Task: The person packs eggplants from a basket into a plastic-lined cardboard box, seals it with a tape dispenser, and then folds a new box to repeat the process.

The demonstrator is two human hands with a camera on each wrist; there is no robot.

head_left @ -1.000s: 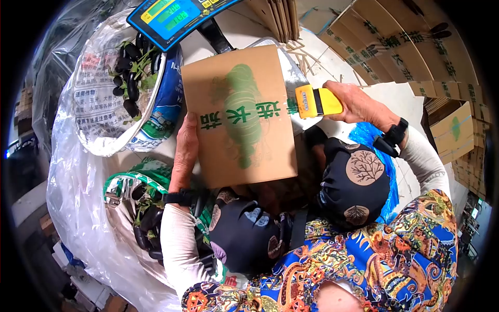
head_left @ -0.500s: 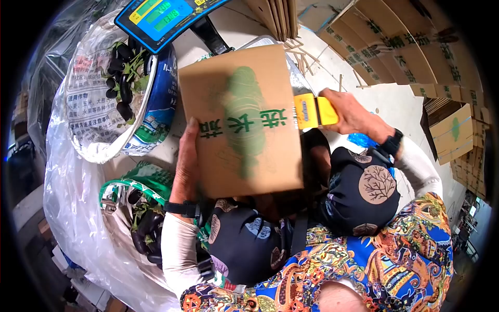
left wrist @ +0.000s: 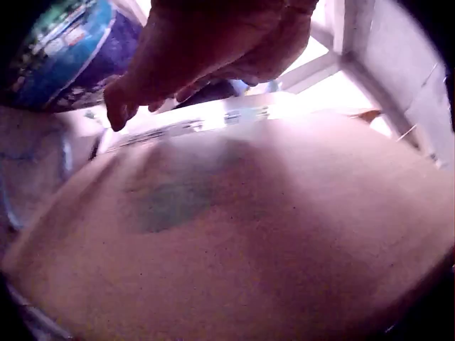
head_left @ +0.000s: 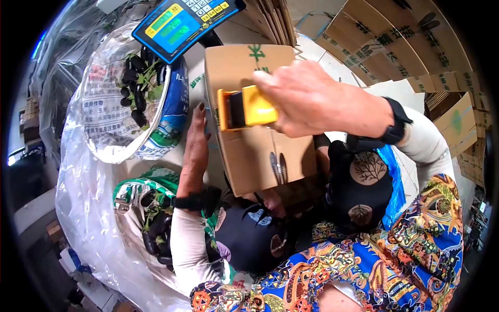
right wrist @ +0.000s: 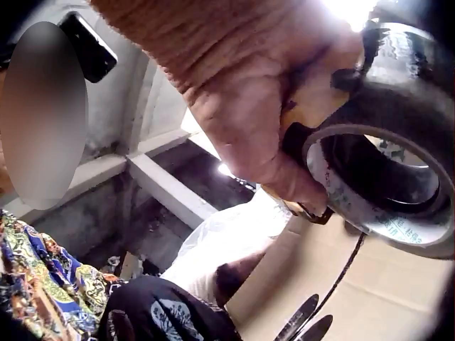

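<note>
A closed cardboard box [head_left: 247, 161] stands between the person's knees, its seamed face up and green print near its far edge. Above that face, the right hand [head_left: 317, 101] grips a yellow tape dispenser [head_left: 260, 106]. The right wrist view shows its dark tape roll [right wrist: 426, 92] close up, over the box's seam. At the box's left side is the left hand [head_left: 195, 148], fingers extended and holding nothing. From the left wrist, the same hand [left wrist: 213, 42] appears beyond a cardboard face [left wrist: 284, 234] with a blurred green print.
A white-rimmed tub [head_left: 93, 145] with several eggplants stands at left, a green-edged bag [head_left: 127, 190] of eggplants nearer. A digital scale display [head_left: 182, 26] is at the back. Flattened cartons [head_left: 395, 41] lean at right. Plastic sheeting [head_left: 78, 223] hangs along the left.
The box has turned, its large printed face giving way to a seamed face on top. The right hand brought the tape dispenser leftward over it. The left hand's fingers now extend beside the box.
</note>
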